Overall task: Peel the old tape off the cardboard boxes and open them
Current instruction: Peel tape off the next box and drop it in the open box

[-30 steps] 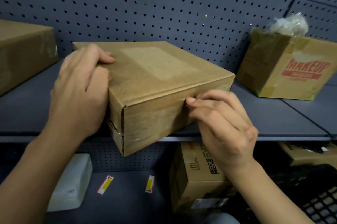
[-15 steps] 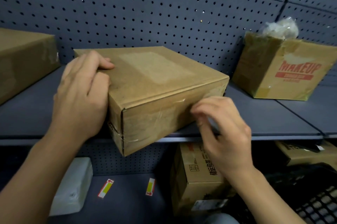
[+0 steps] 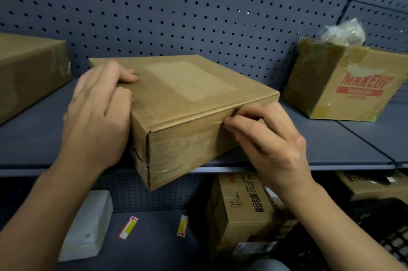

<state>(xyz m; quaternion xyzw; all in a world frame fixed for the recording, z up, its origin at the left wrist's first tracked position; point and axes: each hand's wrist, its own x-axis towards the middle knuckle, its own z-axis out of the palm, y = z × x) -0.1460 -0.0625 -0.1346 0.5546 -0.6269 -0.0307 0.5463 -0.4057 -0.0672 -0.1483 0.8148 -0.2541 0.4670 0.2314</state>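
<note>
A flat brown cardboard box sits on the grey shelf, one corner overhanging the front edge. Clear tape wraps its front face and the near corner. My left hand grips the box's left side, fingers over the top edge. My right hand rests against the front face at the lid seam, fingertips pinched at the tape's upper edge. Whether tape is lifted between the fingers I cannot tell.
A "MAKEUP" box with crumpled plastic on top stands at the right of the shelf. Another cardboard box lies at the left. Below are a printed carton, a white package and a black basket. Pegboard backs the shelf.
My right hand drew back off the front face half a second ago, then returned to the lid seam with fingertips pinched there. The left hand and the box stayed put.
</note>
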